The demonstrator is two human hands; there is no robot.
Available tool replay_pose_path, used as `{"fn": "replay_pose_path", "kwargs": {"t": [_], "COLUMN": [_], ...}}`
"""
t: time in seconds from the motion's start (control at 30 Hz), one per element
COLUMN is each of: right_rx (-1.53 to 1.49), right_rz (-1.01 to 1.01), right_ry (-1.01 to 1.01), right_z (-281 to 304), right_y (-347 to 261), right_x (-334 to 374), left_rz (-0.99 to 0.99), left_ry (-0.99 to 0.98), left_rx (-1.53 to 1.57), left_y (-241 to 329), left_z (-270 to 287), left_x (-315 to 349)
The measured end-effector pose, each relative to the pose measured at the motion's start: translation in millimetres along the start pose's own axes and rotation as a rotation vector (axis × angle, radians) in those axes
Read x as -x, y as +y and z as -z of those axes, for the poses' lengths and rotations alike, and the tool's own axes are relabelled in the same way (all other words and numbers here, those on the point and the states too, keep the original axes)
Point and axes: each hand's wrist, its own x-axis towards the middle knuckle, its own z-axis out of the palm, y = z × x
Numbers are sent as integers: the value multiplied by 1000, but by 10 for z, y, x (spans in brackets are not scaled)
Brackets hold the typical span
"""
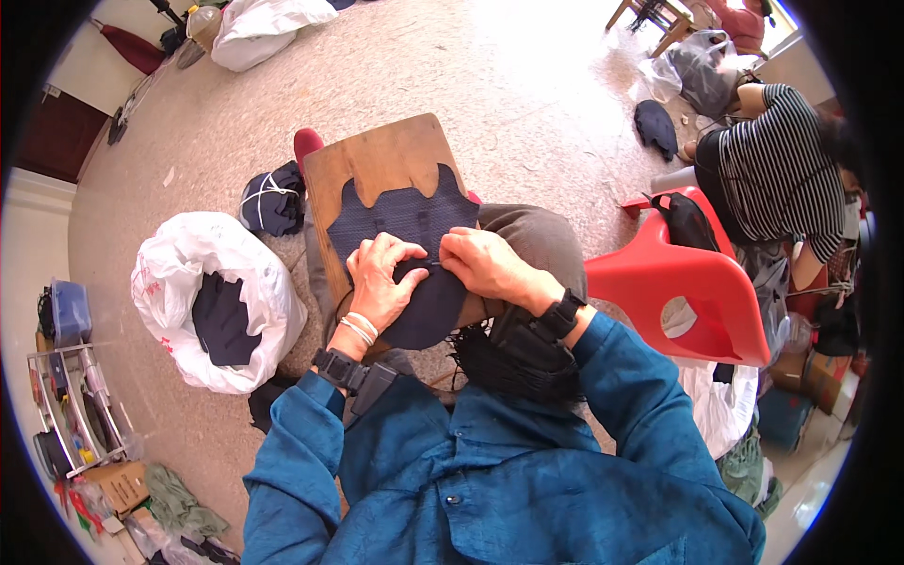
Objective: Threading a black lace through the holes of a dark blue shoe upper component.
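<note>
A dark navy fabric piece with a scalloped far edge, textured on its far part (400, 213) and smooth and rounded nearest me, lies across a wooden board (377, 151) on my lap. My left hand (379, 282) rests on its left side, thumb and forefinger closing on the cloth at the middle seam. At the other end of that seam, my right hand (492, 270) is closed in a pinch. A thin light sliver shows by its fingertips, too small to name. Black strands (480, 358) hang below the board at my right thigh.
On the left stands a white plastic bag (155, 273) with dark cut pieces (226, 320) inside. Beyond it lies a tied dark bundle (273, 200). A red plastic chair (678, 273) is close on my right; a person in a striped top (782, 169) sits past it.
</note>
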Motion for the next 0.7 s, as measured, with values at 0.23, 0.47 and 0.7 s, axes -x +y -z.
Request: {"fn": "replay_pose_path", "kwargs": {"t": [0.23, 0.47, 0.7], "right_rx": [162, -20, -38], "right_rz": [86, -64, -18], "right_ry": [-9, 122, -52], "right_z": [-45, -86, 34], "right_y": [23, -39, 24], "right_x": [-18, 24, -89], "left_rz": [-7, 9, 17], "left_ry": [-16, -15, -31], "left_rx": [-8, -2, 0], "left_y": [-11, -12, -3], "left_z": [22, 15, 9], "left_x": [-8, -5, -4]}}
